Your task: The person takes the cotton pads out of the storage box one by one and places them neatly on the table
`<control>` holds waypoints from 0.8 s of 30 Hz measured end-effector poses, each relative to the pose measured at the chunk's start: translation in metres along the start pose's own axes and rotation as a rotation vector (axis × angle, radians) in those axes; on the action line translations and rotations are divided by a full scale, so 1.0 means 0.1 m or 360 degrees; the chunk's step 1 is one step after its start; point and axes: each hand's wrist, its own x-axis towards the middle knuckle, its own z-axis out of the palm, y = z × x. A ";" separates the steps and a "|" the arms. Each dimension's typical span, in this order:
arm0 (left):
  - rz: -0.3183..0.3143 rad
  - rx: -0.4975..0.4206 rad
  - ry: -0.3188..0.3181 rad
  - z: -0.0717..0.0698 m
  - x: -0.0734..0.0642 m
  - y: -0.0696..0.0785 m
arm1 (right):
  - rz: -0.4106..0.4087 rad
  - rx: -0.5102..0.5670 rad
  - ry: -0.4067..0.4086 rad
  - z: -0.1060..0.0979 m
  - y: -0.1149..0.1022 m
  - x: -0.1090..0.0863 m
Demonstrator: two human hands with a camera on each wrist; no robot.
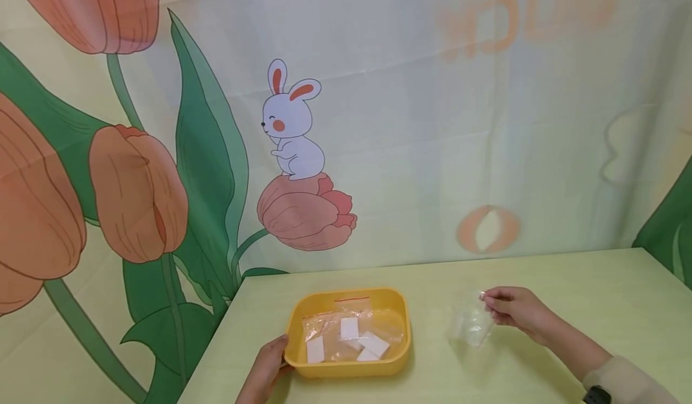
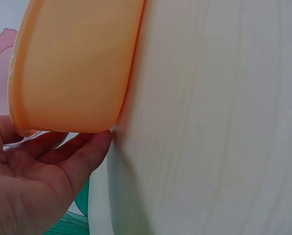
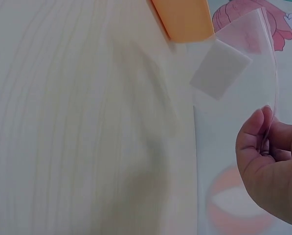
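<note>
A yellow plastic tray (image 1: pixel 346 370) sits on the table, holding several clear zip bags (image 1: pixel 388 327) with white square pieces (image 1: pixel 349 329) among them. My left hand (image 1: pixel 265 365) grips the tray's left end, thumb at the rim and fingertips low against the side wall, as the left wrist view shows. Off to the right of the tray, my right hand (image 1: pixel 520 311) pinches the top edge of another clear zip bag (image 1: pixel 471 326), which hangs down above the table. In the right wrist view a flat white square (image 3: pixel 220 70) shows inside that bag.
The pale yellow-green table (image 1: pixel 432 290) meets a hanging cloth backdrop (image 1: pixel 411 152) printed with tulips and a rabbit at its far edge. A dark watch-like device (image 1: pixel 597 395) is at the right wrist.
</note>
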 end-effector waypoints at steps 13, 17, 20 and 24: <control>0.0000 0.0017 0.0014 0.00 0.00 0.00 | 0.0075 -0.0001 0.0062 -0.29 0.13 -0.10; 0.0006 0.0024 0.0006 0.00 -0.01 0.01 | 0.0094 -0.0029 0.0092 -0.38 0.19 -0.13; 0.0010 0.0022 0.0001 0.00 -0.01 0.01 | 0.0100 -0.0063 0.0108 -0.43 0.24 -0.15; 0.0006 0.0021 0.0003 -0.01 -0.01 0.00 | 0.0115 -0.0102 0.0123 -0.49 0.29 -0.17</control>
